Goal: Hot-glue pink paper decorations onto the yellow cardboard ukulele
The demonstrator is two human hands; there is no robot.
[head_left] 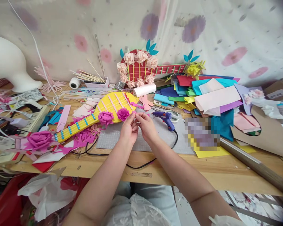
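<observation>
My left hand (129, 128) and my right hand (145, 123) meet above the grey cutting mat (113, 138), fingertips pinched close together. A bit of pink shows at the right fingers, but what they hold is too small to make out. Just behind my left hand lies a yellow lute-shaped craft piece (106, 105) with blue bands on its neck. A magenta paper flower (123, 114) and a pink paper rose (106, 118) sit on its body. To the right of my hands a blue glue gun (163, 117) rests on the mat, its black cord curving toward the front.
A red instrument-shaped piece with pale roses (141, 57) leans at the back. Coloured paper sheets (214, 94) pile up on the right, near a long tube (254, 163). Scissors (175, 116) lie behind the glue gun. A white mannequin head (7, 62) stands far left.
</observation>
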